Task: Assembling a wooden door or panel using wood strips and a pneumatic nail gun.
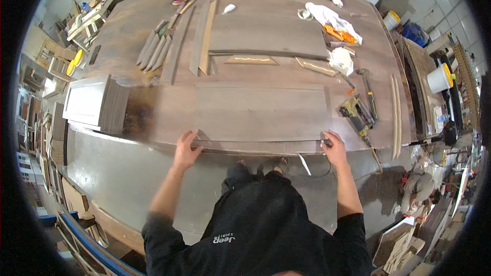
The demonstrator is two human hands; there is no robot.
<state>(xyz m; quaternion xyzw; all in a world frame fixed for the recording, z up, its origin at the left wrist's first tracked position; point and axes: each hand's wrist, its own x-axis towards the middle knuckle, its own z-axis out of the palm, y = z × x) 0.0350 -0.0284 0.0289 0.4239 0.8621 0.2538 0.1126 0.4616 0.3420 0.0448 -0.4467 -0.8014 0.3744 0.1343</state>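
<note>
A flat grey-brown panel (261,110) lies near the front edge of the workbench, with a dark line along its near edge. My left hand (186,149) is at the panel's near left corner, thumb and fingers bent around it. At the near right corner, my right hand (333,147) grips in the same way, thumb below and fingers above. Just right of the panel rest a nail gun (355,116) and a hammer (369,94). Beyond it are two short trim strips, one of them (250,60) with a pale wavy glue line, and another large panel (268,33).
A stack of cabinet doors (94,103) stands at the bench's left front corner. Several moulding pieces (155,51) and long strips (208,36) lie farther back. White cloths (332,18) and an orange item (340,34) sit back right. A long strip (396,115) lies along the right edge.
</note>
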